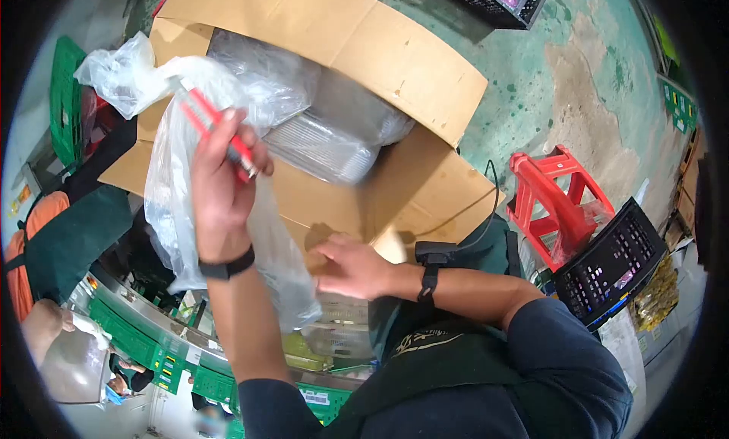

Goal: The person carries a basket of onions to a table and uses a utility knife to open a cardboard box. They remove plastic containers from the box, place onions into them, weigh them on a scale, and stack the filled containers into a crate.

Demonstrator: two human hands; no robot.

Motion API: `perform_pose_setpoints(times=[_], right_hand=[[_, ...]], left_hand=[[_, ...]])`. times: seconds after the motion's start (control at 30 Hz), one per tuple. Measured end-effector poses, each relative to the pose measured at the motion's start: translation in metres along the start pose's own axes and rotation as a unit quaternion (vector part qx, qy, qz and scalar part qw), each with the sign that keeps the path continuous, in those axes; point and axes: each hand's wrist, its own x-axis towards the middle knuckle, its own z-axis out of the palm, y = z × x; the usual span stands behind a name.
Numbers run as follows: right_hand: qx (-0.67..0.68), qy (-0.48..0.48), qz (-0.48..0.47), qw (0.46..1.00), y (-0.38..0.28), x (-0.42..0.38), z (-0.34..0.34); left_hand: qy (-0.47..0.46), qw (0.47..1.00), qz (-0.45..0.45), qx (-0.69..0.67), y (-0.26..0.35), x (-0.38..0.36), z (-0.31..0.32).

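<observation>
My left hand (224,162) is closed around a red-handled cutter (199,108), its tip pointing up and left; some blur covers it. Beneath that hand a clear plastic bag (171,173) hangs over the near-left side of a large open cardboard box (410,67). Inside the box lie stacked clear plastic trays (323,146), wrapped in clear film. My right hand (353,266) is by the near edge of the box, close to the bag's lower right part. Its fingers are apart, pointing left, with nothing visible held in them.
A red plastic stool (558,200) and a black crate (615,260) stand at right. Another black crate (505,2) is at the top. Green crates (125,333) line a curved rail at lower left, where another person's hand (45,325) shows.
</observation>
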Motion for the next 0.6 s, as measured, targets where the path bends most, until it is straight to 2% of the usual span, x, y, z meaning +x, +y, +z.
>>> perform_pose_setpoints(times=[0.03,0.13,0.2,0.23,0.33,0.37,0.4,0.43,0.47,0.53,0.6], right_hand=[[0.025,-0.021,0.034,0.999,0.009,0.006,0.000],[0.168,0.109,0.203,0.958,0.017,0.031,0.000],[0.232,0.241,0.237,0.912,0.063,0.069,0.002],[0.284,0.270,0.263,0.882,0.079,0.086,-0.004],[0.395,0.284,0.323,0.812,0.108,0.121,-0.016],[0.403,0.292,0.335,0.800,0.114,0.128,-0.016],[0.405,0.304,0.346,0.789,0.120,0.132,-0.014],[0.391,0.324,0.359,0.784,0.122,0.136,-0.011],[0.379,0.341,0.369,0.777,0.127,0.135,-0.010],[0.336,0.385,0.395,0.764,0.132,0.138,-0.017],[0.286,0.425,0.425,0.746,0.134,0.141,-0.030]], left_hand=[[0.013,0.999,0.034,0.006,0.008,-0.017,0.007],[0.026,0.992,0.120,-0.005,0.022,-0.054,0.013],[0.062,0.980,0.187,0.026,0.024,-0.071,0.016],[0.053,0.973,0.213,0.065,0.023,-0.073,0.009],[0.142,0.942,0.125,0.279,-0.004,-0.073,0.000],[0.156,0.934,0.069,0.315,-0.018,-0.072,-0.001],[0.135,0.912,0.100,0.375,-0.040,-0.073,-0.011],[0.103,0.888,0.071,0.443,-0.048,-0.077,-0.007],[0.055,0.893,0.047,0.445,-0.058,-0.078,-0.010],[0.011,0.832,0.149,0.534,-0.066,-0.076,-0.002],[-0.004,0.782,0.182,0.596,-0.068,-0.079,-0.005]])
